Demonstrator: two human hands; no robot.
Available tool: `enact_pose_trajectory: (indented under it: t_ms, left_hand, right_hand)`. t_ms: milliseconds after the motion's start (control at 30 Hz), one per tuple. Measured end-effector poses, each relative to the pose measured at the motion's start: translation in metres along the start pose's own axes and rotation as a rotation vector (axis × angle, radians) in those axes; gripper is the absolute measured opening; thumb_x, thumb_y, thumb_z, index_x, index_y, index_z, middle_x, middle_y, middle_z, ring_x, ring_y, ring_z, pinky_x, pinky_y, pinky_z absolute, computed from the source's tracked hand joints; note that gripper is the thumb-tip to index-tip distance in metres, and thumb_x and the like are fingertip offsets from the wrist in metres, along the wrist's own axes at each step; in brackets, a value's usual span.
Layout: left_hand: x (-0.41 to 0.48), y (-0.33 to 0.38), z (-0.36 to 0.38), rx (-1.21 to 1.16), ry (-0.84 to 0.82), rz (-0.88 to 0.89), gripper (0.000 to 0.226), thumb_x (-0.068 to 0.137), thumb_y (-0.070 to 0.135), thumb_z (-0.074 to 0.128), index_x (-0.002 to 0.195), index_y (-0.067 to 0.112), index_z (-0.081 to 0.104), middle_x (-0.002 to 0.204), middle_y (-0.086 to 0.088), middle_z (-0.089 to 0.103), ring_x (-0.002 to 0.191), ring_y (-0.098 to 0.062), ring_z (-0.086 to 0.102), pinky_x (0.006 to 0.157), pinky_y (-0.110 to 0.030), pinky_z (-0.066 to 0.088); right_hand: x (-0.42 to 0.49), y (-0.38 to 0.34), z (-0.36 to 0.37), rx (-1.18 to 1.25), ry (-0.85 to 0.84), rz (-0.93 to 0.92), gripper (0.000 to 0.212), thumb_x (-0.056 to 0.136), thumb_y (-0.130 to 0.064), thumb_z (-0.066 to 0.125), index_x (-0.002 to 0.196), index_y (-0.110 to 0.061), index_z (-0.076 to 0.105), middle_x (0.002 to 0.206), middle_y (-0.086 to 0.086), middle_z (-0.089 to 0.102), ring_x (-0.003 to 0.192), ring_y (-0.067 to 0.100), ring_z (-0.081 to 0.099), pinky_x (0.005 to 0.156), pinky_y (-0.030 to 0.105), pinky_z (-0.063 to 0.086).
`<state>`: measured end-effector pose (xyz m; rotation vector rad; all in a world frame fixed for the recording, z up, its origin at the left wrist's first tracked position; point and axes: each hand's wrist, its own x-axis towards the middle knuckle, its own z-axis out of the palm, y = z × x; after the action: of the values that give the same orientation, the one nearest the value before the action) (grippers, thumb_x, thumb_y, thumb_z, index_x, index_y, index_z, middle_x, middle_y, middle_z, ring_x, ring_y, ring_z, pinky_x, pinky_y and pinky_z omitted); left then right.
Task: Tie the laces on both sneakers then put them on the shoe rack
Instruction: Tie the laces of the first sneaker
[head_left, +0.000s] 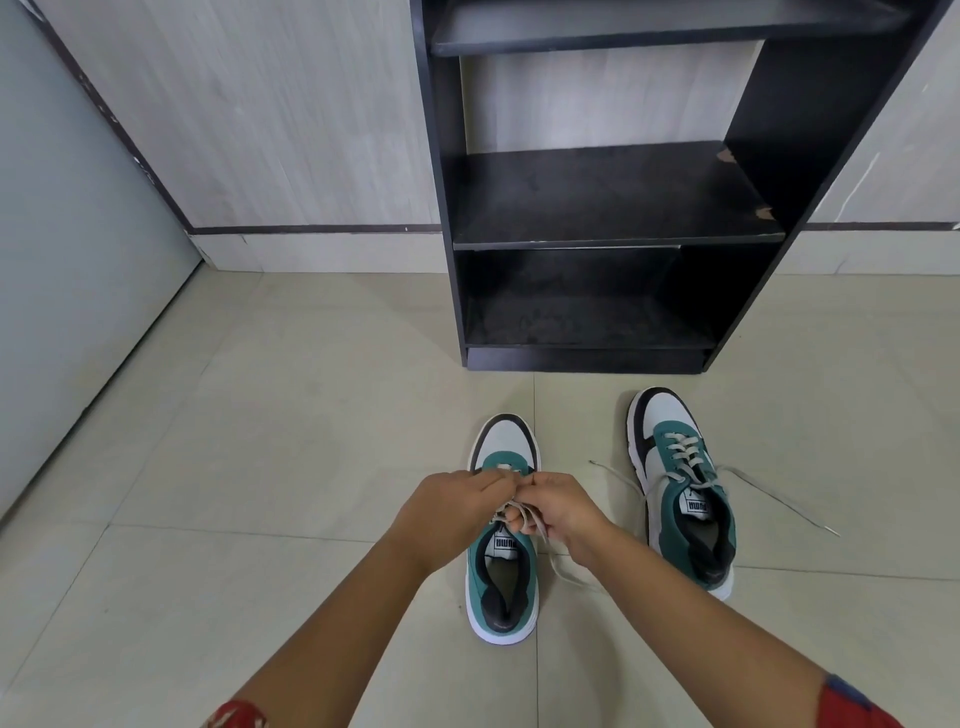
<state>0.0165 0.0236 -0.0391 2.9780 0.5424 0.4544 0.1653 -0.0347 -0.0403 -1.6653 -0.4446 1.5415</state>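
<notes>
From the head view, the person crouches over a pale tiled floor (260, 467) with both bare arms stretched forward. Two green, white and black sneakers sit on the tiles with toes pointing away, toward a black shoe rack (602, 208) that stands against the far wall.

The left sneaker (503, 582) lies near, directly beneath the hands. The left hand (452, 506) and the right hand (563, 512) meet over its tongue and upper eyelets, knuckles almost touching. Both are curled closed, each grip pinched on a strand of that shoe's pale laces (519, 514). A loop and a few crossings show between the fingers just above the tongue label, and one loose end trails out below the right wrist, down to the floor on the right of the shoe. Whether a knot is formed inside the fingers I cannot tell.

The right sneaker (685, 493) stands well apart from the hands, further right and a little farther off, nearer the rack. Its laces (769, 496) are untied: one end runs out left across the tiles, the other stretches long to the right.

The rack's shelves hold nothing; its lowest shelf opens just beyond the toes of both shoes. A red patterned sleeve (852, 706) shows at the bottom right edge, and another patch of red at the bottom left.
</notes>
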Motion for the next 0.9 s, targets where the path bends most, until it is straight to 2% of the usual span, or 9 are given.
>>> enact_pose_trajectory:
  t_ms: [67,167,300,433,533,600,700,767,900]
  left_hand:
    - [-0.001,0.000,-0.001,0.027,0.022,0.057,0.041,0.070,0.013,0.075,0.105,0.022,0.056,0.095,0.006,0.073,0.051,-0.015,0.058,0.043,-0.020,0.045]
    - [-0.002,-0.001,-0.001,0.100,0.065,0.088,0.032,0.065,0.014,0.081,0.090,0.020,0.063,0.072,0.005,0.069,0.045,-0.014,0.052,0.041,-0.017,0.035]
    - [-0.001,-0.002,0.002,0.078,0.042,0.009,0.041,0.062,0.010,0.079,0.084,0.020,0.046,0.061,0.003,0.062,0.040,-0.017,0.047,0.040,-0.017,0.029]
    - [0.005,0.001,-0.005,-0.365,-0.127,-0.500,0.019,0.078,0.013,0.063,0.078,0.017,0.045,0.078,-0.003,0.065,0.067,-0.025,0.059,0.057,-0.034,0.045]
    - [0.021,-0.001,-0.017,-0.919,-0.203,-0.949,0.032,0.072,0.009,0.072,0.061,0.017,0.043,0.064,-0.001,0.053,0.056,-0.016,0.044,0.048,-0.025,0.033]
    - [0.027,-0.005,-0.024,-1.129,-0.239,-1.141,0.036,0.072,0.009,0.074,0.058,0.017,0.042,0.056,0.002,0.043,0.049,-0.011,0.031,0.041,-0.020,0.022]
    - [0.027,-0.008,-0.027,-1.259,-0.283,-1.258,0.031,0.076,0.014,0.075,0.063,0.016,0.046,0.057,0.002,0.046,0.045,-0.008,0.028,0.038,-0.017,0.020]
    - [0.023,-0.006,-0.024,-1.301,-0.262,-1.272,0.029,0.077,0.013,0.073,0.064,0.016,0.048,0.060,0.001,0.050,0.044,-0.007,0.031,0.037,-0.017,0.023]
    - [0.017,-0.002,-0.021,-1.332,-0.257,-1.291,0.026,0.076,0.014,0.074,0.067,0.015,0.050,0.067,-0.002,0.053,0.048,-0.009,0.037,0.039,-0.018,0.029]
  right_hand:
    - [0.000,-0.003,-0.002,-0.034,-0.023,0.016,0.006,0.084,0.001,0.060,0.081,0.000,0.065,0.049,0.007,0.063,0.039,0.015,0.056,0.049,0.023,0.040]
    - [-0.002,-0.005,-0.001,-0.084,-0.063,0.021,0.015,0.087,0.001,0.053,0.082,-0.003,0.065,0.053,0.007,0.061,0.043,0.014,0.054,0.047,0.020,0.038]
    - [-0.001,0.001,-0.003,0.040,-0.114,0.006,0.013,0.092,-0.007,0.048,0.103,-0.003,0.054,0.062,0.006,0.062,0.050,0.013,0.054,0.048,0.021,0.038]
    - [-0.009,0.002,-0.007,0.172,-0.181,-0.004,0.025,0.100,-0.022,0.037,0.086,-0.013,0.055,0.069,0.005,0.060,0.059,0.014,0.054,0.059,0.025,0.035]
    - [-0.014,0.008,-0.001,0.222,-0.099,-0.036,0.034,0.100,-0.026,0.037,0.071,-0.015,0.051,0.069,0.006,0.057,0.059,0.014,0.051,0.060,0.025,0.036]
    - [-0.014,0.011,0.002,0.255,-0.031,-0.068,0.039,0.100,-0.026,0.038,0.064,-0.014,0.046,0.073,0.007,0.059,0.064,0.015,0.053,0.062,0.024,0.040]
    - [-0.017,0.013,0.003,0.091,0.078,-0.195,0.042,0.096,-0.030,0.047,0.060,-0.011,0.054,0.073,0.002,0.060,0.067,0.008,0.056,0.062,0.008,0.043]
    - [-0.019,0.017,0.004,0.037,0.126,-0.287,0.033,0.087,-0.030,0.064,0.058,-0.014,0.065,0.080,-0.003,0.065,0.078,0.004,0.063,0.073,0.004,0.044]
    - [-0.020,0.025,0.003,0.054,0.156,-0.274,0.010,0.070,-0.014,0.080,0.064,-0.014,0.072,0.093,0.006,0.070,0.096,0.023,0.067,0.092,0.030,0.050]
